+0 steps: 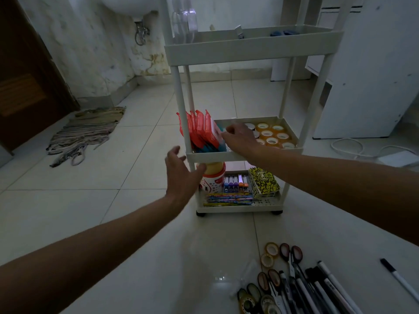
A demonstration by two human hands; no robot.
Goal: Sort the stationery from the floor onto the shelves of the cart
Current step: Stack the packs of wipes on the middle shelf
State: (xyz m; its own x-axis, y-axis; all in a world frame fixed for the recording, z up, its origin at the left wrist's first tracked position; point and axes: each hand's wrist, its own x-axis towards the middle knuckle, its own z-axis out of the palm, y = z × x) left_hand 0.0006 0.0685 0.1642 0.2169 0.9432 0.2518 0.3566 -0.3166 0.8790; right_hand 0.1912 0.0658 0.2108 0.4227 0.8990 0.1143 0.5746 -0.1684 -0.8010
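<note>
No legible writing on red flat packets (199,130) upright in middle shelf of white plastic three-tier cart (240,155). Right hand (238,138) pinching a packet; left hand (181,175) spread, holding nothing, beside cart post. Brown tape rolls (274,135) alongside; scissors and pens (301,284) on tiled floor.

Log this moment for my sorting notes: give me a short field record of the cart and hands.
cart: white three-shelf cart
middle shelf: red packets upright, tape rolls
bottom shelf: glue jar, markers, notebooks
right hand: at the red packets
left hand: open, beside the cart post
floor: scissors, pens
</note>
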